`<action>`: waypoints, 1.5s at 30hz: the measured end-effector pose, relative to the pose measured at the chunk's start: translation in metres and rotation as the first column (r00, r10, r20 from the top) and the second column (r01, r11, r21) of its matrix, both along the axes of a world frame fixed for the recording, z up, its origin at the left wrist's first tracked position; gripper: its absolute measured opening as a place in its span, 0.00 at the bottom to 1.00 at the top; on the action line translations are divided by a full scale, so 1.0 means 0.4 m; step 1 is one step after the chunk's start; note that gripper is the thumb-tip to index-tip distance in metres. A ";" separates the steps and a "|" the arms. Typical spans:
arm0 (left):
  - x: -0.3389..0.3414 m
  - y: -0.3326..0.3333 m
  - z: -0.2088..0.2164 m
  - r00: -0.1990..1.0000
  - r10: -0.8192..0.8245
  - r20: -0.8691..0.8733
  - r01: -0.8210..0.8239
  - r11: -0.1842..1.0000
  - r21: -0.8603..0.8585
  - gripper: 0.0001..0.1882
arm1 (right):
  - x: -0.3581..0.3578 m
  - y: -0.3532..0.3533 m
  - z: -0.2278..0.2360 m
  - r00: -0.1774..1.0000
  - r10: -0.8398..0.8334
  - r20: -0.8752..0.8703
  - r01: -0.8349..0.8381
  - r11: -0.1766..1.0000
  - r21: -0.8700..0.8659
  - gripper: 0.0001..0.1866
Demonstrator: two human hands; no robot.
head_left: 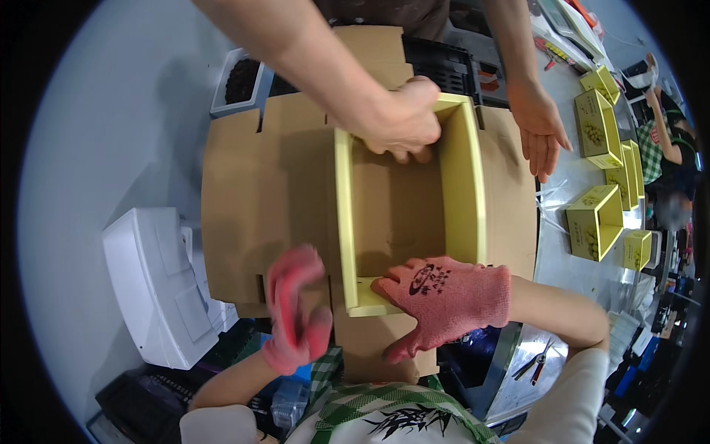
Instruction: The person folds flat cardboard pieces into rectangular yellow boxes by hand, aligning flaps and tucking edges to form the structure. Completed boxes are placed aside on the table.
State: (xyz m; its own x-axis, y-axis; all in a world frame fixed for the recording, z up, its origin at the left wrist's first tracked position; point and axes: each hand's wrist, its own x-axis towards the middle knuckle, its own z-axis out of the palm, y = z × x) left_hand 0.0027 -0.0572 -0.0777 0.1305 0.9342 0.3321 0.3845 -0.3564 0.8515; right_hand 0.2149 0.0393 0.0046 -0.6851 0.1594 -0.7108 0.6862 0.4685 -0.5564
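Observation:
A long open-topped yellow box (464,185) stands on a flat brown cardboard sheet (255,192) in front of me. My right hand (451,292), in a pink knit glove, grips the near end of the box. Its fingers go over the rim to the inside, while the thumb sticks out below the box. Left of the near corner my left hand (296,314), also gloved in pink, hovers with nothing in it. Its fingers are somewhat blurred, with the thumb apart. Across from me, a co-worker's bare hand (403,126) reaches into the far end of the box, fingers curled.
The co-worker's other hand (541,129) hangs open at the right. Several printed yellow boxes (595,222) stand on the metal table (551,244). Red-handled pliers (534,365) lie near my right elbow. A white plastic case (159,288) is at the left, a dark-filled tray (242,80) behind.

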 end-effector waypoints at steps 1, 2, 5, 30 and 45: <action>0.010 -0.002 -0.046 0.981 0.014 0.193 0.025 0.980 -0.199 0.33 | -0.024 0.014 -0.014 0.992 0.082 0.092 -0.078 0.996 -0.040 0.47; 0.028 -0.003 -0.072 0.919 0.025 0.394 0.103 0.949 -0.300 0.33 | -0.035 0.028 -0.041 0.995 0.053 0.084 -0.045 0.995 -0.094 0.45; 0.074 -0.004 -0.126 0.707 0.192 0.680 0.272 0.814 -0.512 0.35 | -0.064 0.053 -0.102 0.995 0.015 0.098 0.007 0.976 -0.218 0.42; 0.111 0.079 -0.149 0.721 0.228 0.655 0.191 0.843 -0.503 0.33 | -0.100 0.068 -0.066 0.981 -0.152 0.124 0.179 0.951 -0.250 0.22; 0.149 0.127 -0.129 0.936 0.276 0.220 -0.276 0.961 -0.027 0.26 | -0.043 -0.050 -0.037 0.978 -0.144 -0.150 0.200 0.849 0.490 0.26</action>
